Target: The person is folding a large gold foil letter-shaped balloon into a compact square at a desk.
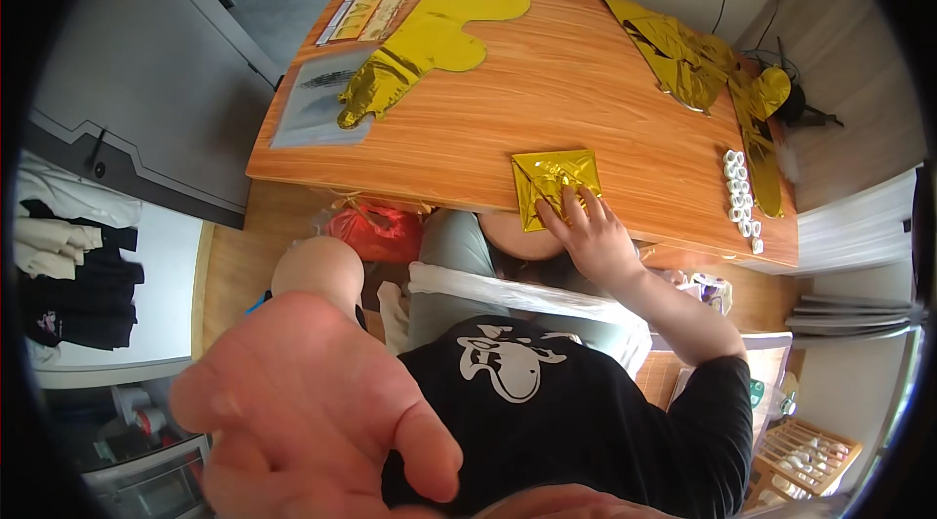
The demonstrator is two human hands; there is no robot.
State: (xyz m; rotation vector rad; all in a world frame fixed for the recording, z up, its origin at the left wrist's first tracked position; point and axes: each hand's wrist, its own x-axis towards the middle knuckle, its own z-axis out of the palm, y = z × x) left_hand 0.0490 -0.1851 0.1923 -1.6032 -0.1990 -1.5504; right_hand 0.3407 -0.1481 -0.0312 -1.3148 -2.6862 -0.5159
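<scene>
A folded square of shiny gold foil lies at the near edge of the table, one corner jutting over it. My right hand rests on its lower right part, fingers spread and pressing on the foil. My left hand is raised very near the camera, palm showing and thumb held apart; nothing is seen in it, though its fingertips are partly cut off at the lower edge. A large flat gold foil balloon lies at the far left of the table.
Under that balloon's lower end is a translucent plastic sheet, beside a printed card. More gold foil pieces lie at the right. Small white rolls stand in rows near the right edge. A red bag sits below the table.
</scene>
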